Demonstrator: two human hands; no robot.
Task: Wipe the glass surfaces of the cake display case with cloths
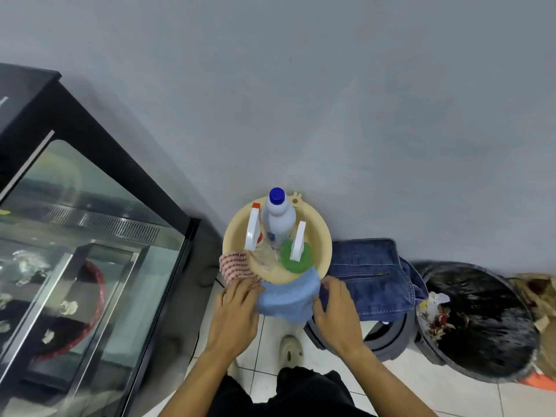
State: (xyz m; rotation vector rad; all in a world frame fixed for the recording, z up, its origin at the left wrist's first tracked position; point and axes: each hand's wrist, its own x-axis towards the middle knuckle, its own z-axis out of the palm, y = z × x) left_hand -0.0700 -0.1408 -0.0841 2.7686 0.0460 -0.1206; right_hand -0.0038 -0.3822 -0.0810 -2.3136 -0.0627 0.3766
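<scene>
A blue cloth (289,293) hangs over the near rim of a cream basin (322,236). My left hand (237,308) grips the cloth's left edge, and its fingers also lie over a red-and-white checked cloth (234,264) draped on the basin's left rim. My right hand (335,305) holds the blue cloth's right edge. The cake display case (90,236), black-framed with glass panels, stands at the left.
In the basin stand a white bottle with a blue cap (278,221), two spray bottles (252,230) and a green sponge (296,255). A denim garment (370,272) lies on stools to the right. Further right is an open bin with a black liner (475,320). The grey wall is behind.
</scene>
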